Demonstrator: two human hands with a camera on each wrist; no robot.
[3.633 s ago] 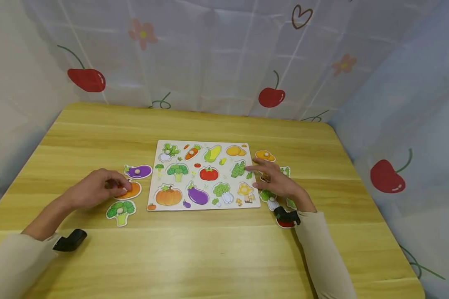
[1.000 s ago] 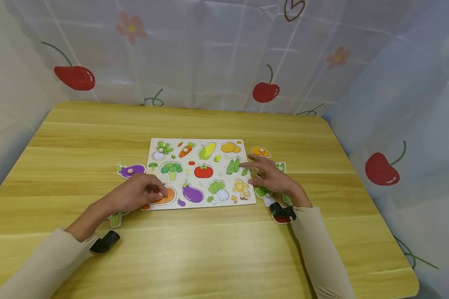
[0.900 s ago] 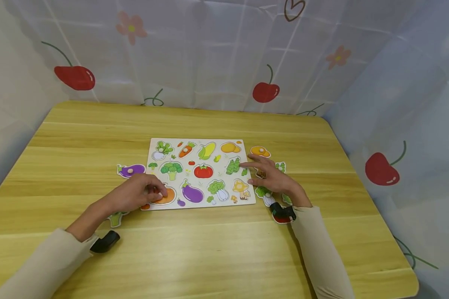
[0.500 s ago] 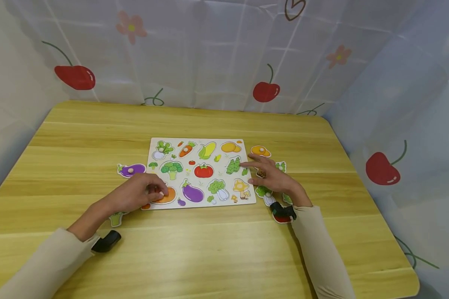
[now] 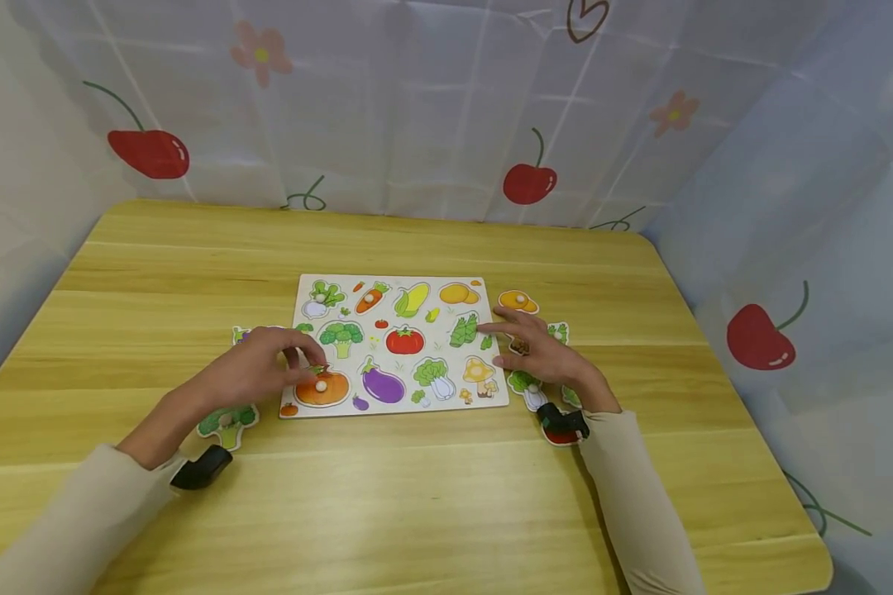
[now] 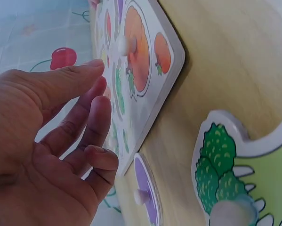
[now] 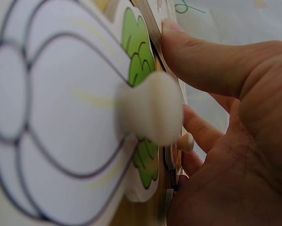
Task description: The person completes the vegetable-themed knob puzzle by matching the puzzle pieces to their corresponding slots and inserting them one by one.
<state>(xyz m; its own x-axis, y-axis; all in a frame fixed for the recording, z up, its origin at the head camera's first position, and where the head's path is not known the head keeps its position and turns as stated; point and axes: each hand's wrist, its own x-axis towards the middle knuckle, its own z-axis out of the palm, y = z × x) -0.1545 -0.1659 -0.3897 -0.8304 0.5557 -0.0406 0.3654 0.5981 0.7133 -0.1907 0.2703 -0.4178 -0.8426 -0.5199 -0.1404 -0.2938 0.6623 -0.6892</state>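
A knobbed pumpkin piece lies in its outline at the near left corner of the white vegetable puzzle board. Just above and left of its knob is my left hand, fingers loosely bent and holding nothing; the left wrist view shows a gap to the knob. Left of the board lie a broccoli piece and a purple eggplant piece, mostly hidden by that hand in the head view. My right hand rests at the board's right edge, index finger stretched towards the asparagus picture. It grips nothing.
Right of the board lie a potato piece, a bok choy piece and a red piece, the latter partly under the wrist camera. Other pieces are partly covered by the right hand. Knobbed radish and carrot pieces sit in the board.
My left hand carried the pumpkin piece from the table onto the board, then let go of its knob and drew back slightly up and left. The right hand stays put.
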